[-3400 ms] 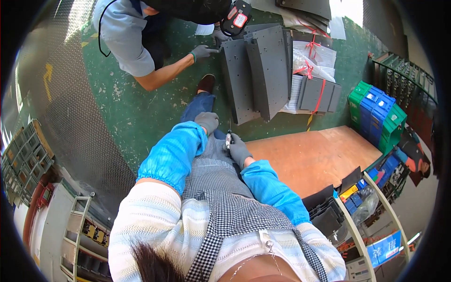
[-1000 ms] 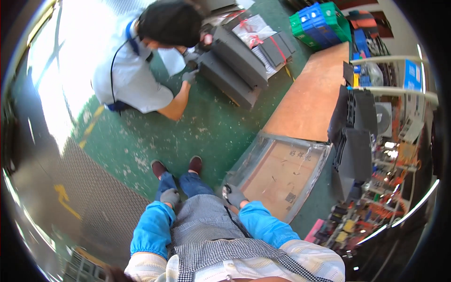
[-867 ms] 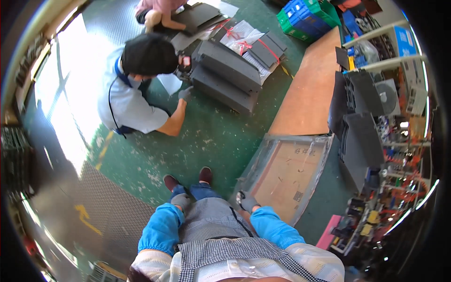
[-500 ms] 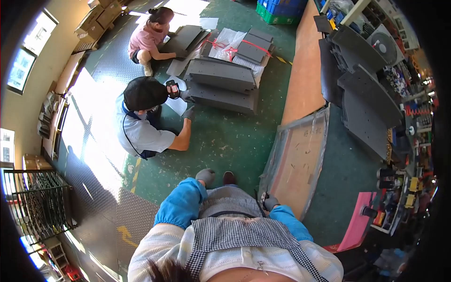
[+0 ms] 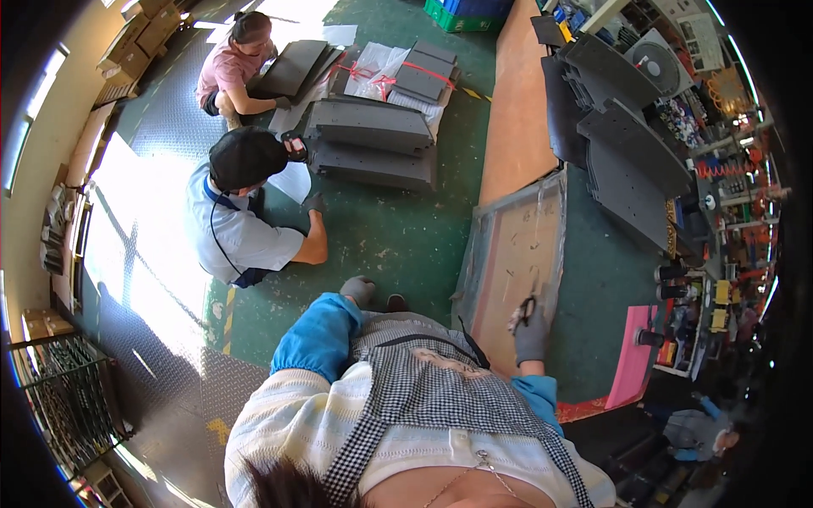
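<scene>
My right hand (image 5: 531, 340), in a grey glove, grips a pair of scissors (image 5: 526, 311) with dark handles. It is over the wooden board (image 5: 501, 288) that has clear plastic film along its edges, at my right side. My left hand (image 5: 359, 290), also grey-gloved, is curled closed beside my knee, with nothing visible in it. Ahead of me, dark grey panels (image 5: 373, 161) stand and lie in a stack on the green floor. A crouching co-worker in a light blue shirt (image 5: 241, 233) is beside them, one gloved hand lowered near the floor.
Another co-worker in pink (image 5: 227, 68) crouches by flat grey panels (image 5: 292, 68). Panels tied with red strap (image 5: 423, 74) lie on wrapping. More grey panels (image 5: 635, 161) lean on the right bench, near a pink board (image 5: 633, 356). A rack (image 5: 68, 398) stands at left; a person (image 5: 699, 432) is at lower right.
My right hand has moved out from beside my apron to over the board, bringing the scissors along. My view has shifted to the right. The crouching co-workers have barely moved.
</scene>
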`<state>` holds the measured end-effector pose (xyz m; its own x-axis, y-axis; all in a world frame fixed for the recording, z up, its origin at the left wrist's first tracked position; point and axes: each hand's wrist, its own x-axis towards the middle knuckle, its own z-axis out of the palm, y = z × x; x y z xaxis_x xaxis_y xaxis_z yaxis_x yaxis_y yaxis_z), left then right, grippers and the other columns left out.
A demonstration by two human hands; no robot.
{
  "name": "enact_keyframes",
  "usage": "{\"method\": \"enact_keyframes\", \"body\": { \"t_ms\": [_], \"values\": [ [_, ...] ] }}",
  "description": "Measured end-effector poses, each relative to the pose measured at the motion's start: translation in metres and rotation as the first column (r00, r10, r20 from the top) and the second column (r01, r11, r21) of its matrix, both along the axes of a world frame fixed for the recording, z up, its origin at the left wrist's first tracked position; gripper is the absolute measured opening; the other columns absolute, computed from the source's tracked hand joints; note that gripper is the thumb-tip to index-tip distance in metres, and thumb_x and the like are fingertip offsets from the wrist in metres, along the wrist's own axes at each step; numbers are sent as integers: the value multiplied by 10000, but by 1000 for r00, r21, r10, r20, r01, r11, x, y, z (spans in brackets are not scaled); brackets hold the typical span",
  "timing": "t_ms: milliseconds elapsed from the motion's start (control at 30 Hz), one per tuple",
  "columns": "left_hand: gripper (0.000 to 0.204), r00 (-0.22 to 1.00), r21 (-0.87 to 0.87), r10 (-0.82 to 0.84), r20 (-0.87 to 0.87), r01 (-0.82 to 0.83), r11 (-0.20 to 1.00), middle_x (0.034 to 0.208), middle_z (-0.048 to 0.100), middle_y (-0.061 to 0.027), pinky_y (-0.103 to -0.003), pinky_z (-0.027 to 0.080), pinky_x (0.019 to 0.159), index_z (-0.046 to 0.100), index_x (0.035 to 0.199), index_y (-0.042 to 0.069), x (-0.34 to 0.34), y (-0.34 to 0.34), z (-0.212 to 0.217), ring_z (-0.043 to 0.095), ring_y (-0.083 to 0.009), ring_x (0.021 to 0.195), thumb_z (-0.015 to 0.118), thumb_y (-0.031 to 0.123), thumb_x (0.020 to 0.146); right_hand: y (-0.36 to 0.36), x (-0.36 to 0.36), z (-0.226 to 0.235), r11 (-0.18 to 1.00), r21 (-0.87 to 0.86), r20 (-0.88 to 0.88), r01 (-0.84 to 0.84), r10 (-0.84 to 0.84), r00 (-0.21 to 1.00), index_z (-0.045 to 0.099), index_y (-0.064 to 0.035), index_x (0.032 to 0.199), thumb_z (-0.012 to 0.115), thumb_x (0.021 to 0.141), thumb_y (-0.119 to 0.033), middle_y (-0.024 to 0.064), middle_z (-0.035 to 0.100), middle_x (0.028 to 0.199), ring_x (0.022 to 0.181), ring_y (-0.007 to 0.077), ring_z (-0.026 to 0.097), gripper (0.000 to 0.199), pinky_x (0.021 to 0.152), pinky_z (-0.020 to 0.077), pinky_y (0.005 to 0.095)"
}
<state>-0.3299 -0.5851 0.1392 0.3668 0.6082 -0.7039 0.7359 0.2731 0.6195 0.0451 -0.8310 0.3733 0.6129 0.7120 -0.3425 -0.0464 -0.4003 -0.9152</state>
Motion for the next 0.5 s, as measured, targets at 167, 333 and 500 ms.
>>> {"method": "enact_keyframes", "body": {
  "t_ms": [167,333,500],
  "values": [
    [335,984,5,84,-159,-84,996,1107,704,-157,-363,501,912,714,1117,67,-70,22,14,659,-293,1061,564,220,859,-15,84,43,935,-26,457,353,-303,836,423,-85,1329,487,994,-43,12,552,785,625,108,517,344,554,441,252],
    [369,949,75,-152,-277,180,981,1258,635,-160,-389,468,989,696,1161,92,-155,2,-56,580,-343,1197,525,262,881,-40,153,9,835,-183,494,519,-378,783,476,-48,1270,518,993,-93,19,583,807,650,73,535,284,562,430,231],
    [384,890,-90,-259,-375,243,966,1279,623,-144,-392,442,1034,695,1159,103,-137,-13,-43,551,-337,1234,515,294,879,-47,206,-22,789,-293,647,540,-253,720,482,-88,1332,562,968,-202,113,672,967,830,222,654,390,713,506,344]
  ]
}}
